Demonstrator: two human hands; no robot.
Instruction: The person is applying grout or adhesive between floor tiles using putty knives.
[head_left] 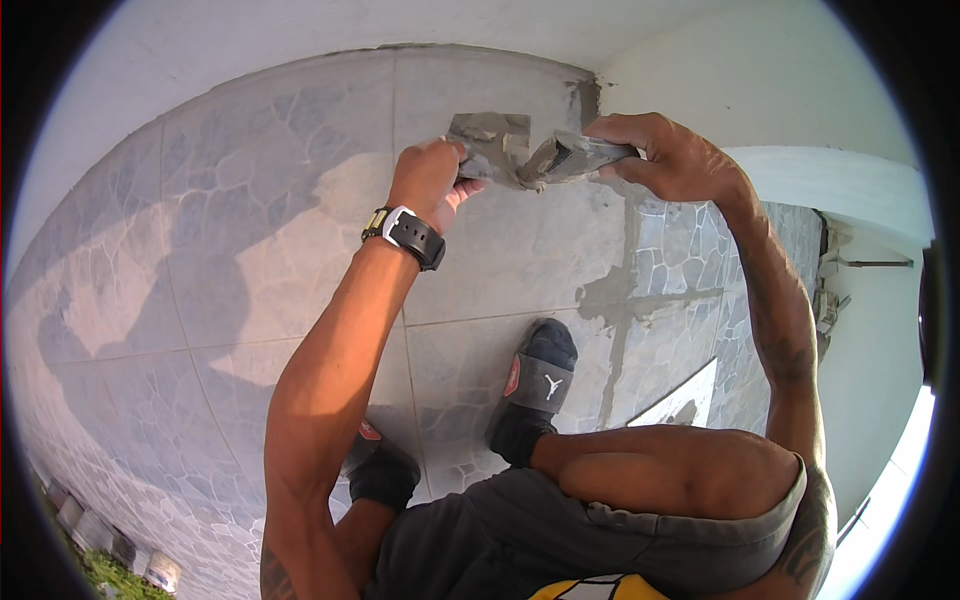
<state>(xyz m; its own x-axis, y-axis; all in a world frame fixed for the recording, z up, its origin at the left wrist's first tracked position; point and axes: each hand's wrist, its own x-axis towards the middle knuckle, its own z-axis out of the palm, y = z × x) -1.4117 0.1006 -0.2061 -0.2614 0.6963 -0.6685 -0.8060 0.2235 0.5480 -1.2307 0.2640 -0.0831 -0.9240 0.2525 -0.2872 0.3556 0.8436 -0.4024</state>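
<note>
My left hand [432, 180], wearing a black-strapped watch, is closed on a flat grey plate [490, 125] smeared with mortar, like a scraper blade. Opposite it, my right hand [675, 155] pinches a second mortar-coated grey piece [590, 155] with a dark hollow in its side; its exact kind is unclear. The two pieces meet at their lower ends, where a lump of grey mortar [533, 182] sits. Both are held over the tiled floor [490, 260], close to the wall corner.
Fresh-looking mortar [622, 300] runs along the tile joints on the right, and more lies in the corner [586, 98]. A white flat piece with grey smears [685, 395] rests beside my right knee. My sandalled foot [540, 375] stands on the tiles. White walls [740, 90] rise ahead and right.
</note>
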